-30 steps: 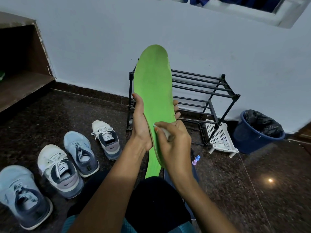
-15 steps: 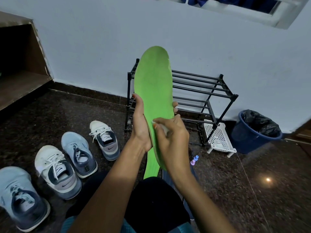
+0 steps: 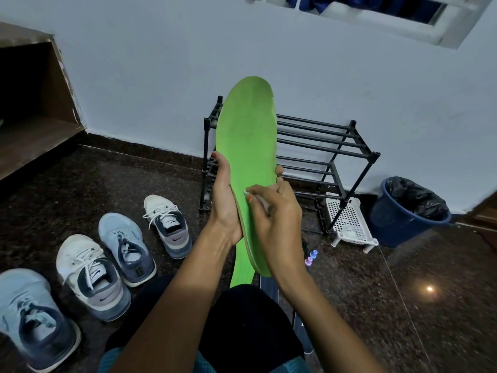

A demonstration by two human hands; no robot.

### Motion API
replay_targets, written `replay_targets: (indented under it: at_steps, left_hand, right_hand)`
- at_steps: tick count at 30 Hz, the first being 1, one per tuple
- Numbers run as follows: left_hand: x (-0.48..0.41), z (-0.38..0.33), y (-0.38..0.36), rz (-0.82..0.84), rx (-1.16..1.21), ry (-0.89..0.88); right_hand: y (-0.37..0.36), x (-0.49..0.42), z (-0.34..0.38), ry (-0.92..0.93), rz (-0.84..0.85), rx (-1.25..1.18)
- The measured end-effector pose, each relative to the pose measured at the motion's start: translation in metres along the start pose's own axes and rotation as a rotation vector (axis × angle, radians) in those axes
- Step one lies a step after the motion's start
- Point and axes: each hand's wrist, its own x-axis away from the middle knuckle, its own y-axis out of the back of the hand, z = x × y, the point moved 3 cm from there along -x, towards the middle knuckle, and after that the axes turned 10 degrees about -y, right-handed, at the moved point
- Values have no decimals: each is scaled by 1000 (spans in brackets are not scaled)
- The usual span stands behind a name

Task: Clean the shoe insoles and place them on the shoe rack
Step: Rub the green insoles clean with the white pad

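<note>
Nearest me was my knee (image 3: pixel 250 319) in black cloth. Just above it my left hand (image 3: pixel 224 200) gripped the green insole (image 3: pixel 247 146) from behind at its narrow middle, thumb along the left edge and fingers (image 3: pixel 279 170) curled round to the right edge. The insole stood upright, toe end up, heel end down by my right wrist.

My right hand (image 3: pixel 277 219) pinched a small white wipe (image 3: pixel 262 201) in bent fingers (image 3: pixel 258 189) and pressed it to the insole's face near the arch. A second green insole (image 3: pixel 242 275) showed under the first, its lower end hidden behind my knee.

Four sneakers (image 3: pixel 94 275) lay in a loose row on the dark speckled floor (image 3: pixel 403 305) to my left. To my right, two small capped bottles (image 3: pixel 310 258), one pink and one blue, stood just beside my wrist.

Further off stood the black shoe rack (image 3: pixel 322 146) against the wall (image 3: pixel 161 76); the raised insole covered its left part. A white perforated tray (image 3: pixel 349 224) sat at its right foot.

Farthest right was a blue bin (image 3: pixel 398 224) lined with a black bag (image 3: pixel 414 197); I could not tell what lay inside.
</note>
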Motion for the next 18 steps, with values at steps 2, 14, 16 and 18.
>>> replay_targets:
  at_steps: [2, 14, 16, 18]
  left_hand:
    - [0, -2, 0, 0, 6, -7]
    - [-2, 2, 3, -4, 3, -6]
    - [-2, 0, 3, -10, 19, -16]
    - [-2, -2, 1, -7, 59, -24]
  right_hand:
    - [0, 12, 3, 25, 43, -25]
    - [5, 0, -6, -8, -47, 73]
    - [2, 10, -4, 9, -5, 27]
    - [1, 21, -2, 4, 39, -41]
